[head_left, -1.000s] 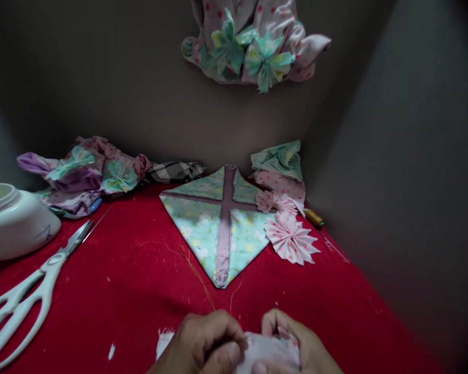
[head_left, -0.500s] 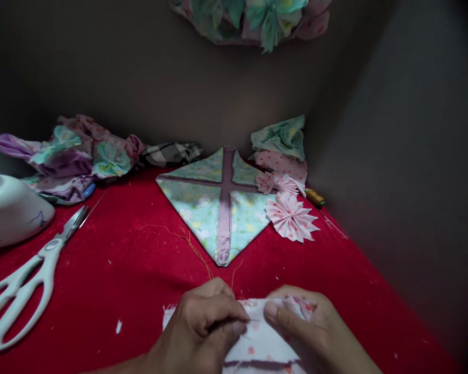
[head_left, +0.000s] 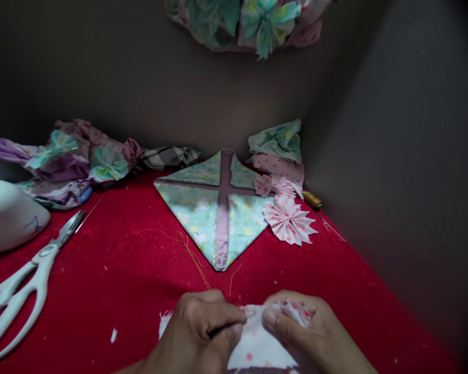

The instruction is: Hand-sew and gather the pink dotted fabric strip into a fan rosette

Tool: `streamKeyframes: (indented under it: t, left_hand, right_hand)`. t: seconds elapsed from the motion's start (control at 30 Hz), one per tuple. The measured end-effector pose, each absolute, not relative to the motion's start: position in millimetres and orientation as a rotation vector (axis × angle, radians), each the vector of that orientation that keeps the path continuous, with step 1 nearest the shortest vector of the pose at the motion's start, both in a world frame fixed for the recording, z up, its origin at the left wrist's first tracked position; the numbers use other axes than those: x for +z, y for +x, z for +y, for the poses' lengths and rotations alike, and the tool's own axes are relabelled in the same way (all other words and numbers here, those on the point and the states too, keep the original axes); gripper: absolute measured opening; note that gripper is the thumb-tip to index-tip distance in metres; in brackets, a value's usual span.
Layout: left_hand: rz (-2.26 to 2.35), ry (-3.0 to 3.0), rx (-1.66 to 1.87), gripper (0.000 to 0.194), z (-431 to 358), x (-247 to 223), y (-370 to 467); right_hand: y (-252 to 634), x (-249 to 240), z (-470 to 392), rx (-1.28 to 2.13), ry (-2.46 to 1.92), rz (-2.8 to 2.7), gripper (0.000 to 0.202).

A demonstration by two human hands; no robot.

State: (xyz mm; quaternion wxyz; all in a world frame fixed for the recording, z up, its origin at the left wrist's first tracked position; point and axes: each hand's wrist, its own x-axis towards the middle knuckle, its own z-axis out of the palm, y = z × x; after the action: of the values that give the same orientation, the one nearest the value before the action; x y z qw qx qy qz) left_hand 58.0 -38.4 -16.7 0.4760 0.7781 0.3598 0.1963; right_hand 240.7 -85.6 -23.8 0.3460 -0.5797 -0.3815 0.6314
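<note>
My left hand [head_left: 205, 330] is closed in a pinch, with what looks like the tip of a thin sewing needle [head_left: 250, 315] showing at its fingertips, against the cloth. My right hand [head_left: 310, 330] grips the white fabric with pinkish-red dots [head_left: 259, 345], thumb on top and fingers behind a bunched fold. Part of that fabric is hidden under both hands, and its frayed left edge shows beyond my left hand. Loose orange thread [head_left: 197, 262] runs over the red cloth toward my left hand.
A diamond-shaped floral fabric piece [head_left: 195, 208] lies ahead, with pleated pink rosettes [head_left: 289, 221] at its right corner. White-handled scissors [head_left: 39, 275] and a white bottle [head_left: 15, 218] are at left. Behind are fabric scraps [head_left: 78, 156] and a thread spool [head_left: 312, 200].
My left fingertips have shifted slightly along the fabric, whose upper edge now puckers between the hands. The whole view has moved a little, with the table things sitting lower and further left.
</note>
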Motion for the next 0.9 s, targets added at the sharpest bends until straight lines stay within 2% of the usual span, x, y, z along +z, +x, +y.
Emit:
streamKeyframes:
  t: [0.43, 0.77, 0.9]
  left_hand:
    - [0.850, 1.933, 0.459, 0.026, -36, -14, 59]
    - [0.975, 1.817, 0.418, 0.021, -39, -20, 62]
    - [0.946, 1.722, 0.385, 0.028, -36, -17, 62]
  right_hand:
    - [237, -18, -84, 1.658, -1.505, -0.960, 0.034]
    - [237, -14, -82, 1.630, -1.555, -0.976, 0.027]
    - [234, -8, -83, 1.657, -1.539, -0.939, 0.024]
